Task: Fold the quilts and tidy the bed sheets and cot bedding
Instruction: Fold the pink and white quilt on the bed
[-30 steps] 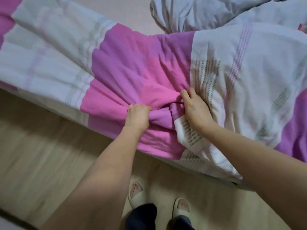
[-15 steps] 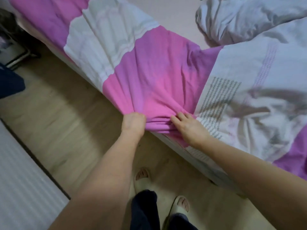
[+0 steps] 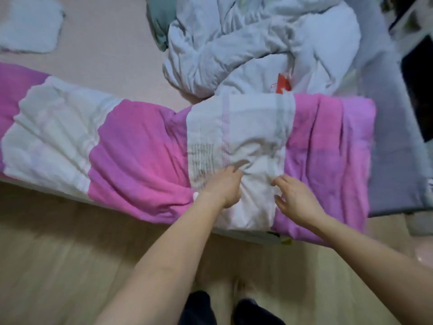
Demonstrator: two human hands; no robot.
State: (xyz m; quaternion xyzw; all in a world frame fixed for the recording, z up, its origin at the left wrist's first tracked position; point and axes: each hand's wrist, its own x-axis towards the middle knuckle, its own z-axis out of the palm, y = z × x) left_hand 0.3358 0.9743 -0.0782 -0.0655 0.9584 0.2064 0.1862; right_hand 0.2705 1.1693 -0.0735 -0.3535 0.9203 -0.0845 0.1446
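From the head camera, a pink-and-white quilt lies in a long folded band along the near edge of the bed, running from the far left of the picture to a squared-off pink end on the right. Its colours alternate in broad blocks: pink, white, pink, white, pink. The near edge of the quilt hangs slightly over the side of the bed above the pale wooden floor.

Both bare forearms reach in from the bottom of the picture to the right-hand white block. The left hand rests on the white cloth with its fingers extended forward and pressing into a crease; no cloth can be seen gathered in it. The right hand sits just to the right, near the seam between white and pink, with fingers spread and loosely bent, fingertips at or just above the cloth; it holds nothing visible. The two hands are near each other but apart.

Beyond the folded band, a pale grey-white quilt lies in a crumpled heap on the far right of the bed, touching the far edge of the pink-and-white one. A small red tag shows at that meeting line. A white cloth lies at the far left. The picture is somewhat blurred.
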